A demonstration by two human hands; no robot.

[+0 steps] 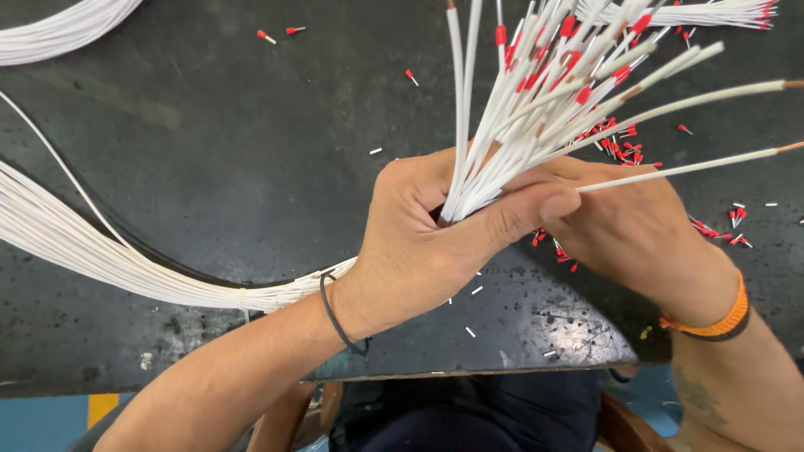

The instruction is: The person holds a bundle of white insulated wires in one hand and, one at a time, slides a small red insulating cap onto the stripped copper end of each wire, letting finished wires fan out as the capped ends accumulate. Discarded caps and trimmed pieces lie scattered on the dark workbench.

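Observation:
My left hand (pixel 427 238) is closed around a thick bundle of thin white wires (pixel 536 92) that fans upward from the fist. Many wire ends carry red ferrules; a few show bare copper tips. Behind the hand the bundle trails left over the dark table (pixel 209 151) as a long white sheaf (pixel 100 259). My right hand (pixel 636 230) lies just behind the left, pinching a single white wire (pixel 687 167) that sticks out to the right. A black band circles my left wrist, an orange one my right.
Loose red ferrules (pixel 620 146) lie scattered on the table right of the hands, with a few (pixel 266 36) at top left. More white wires (pixel 59 29) sit at the top left corner and a ferruled bunch (pixel 703 12) at top right. The table's front edge runs below my wrists.

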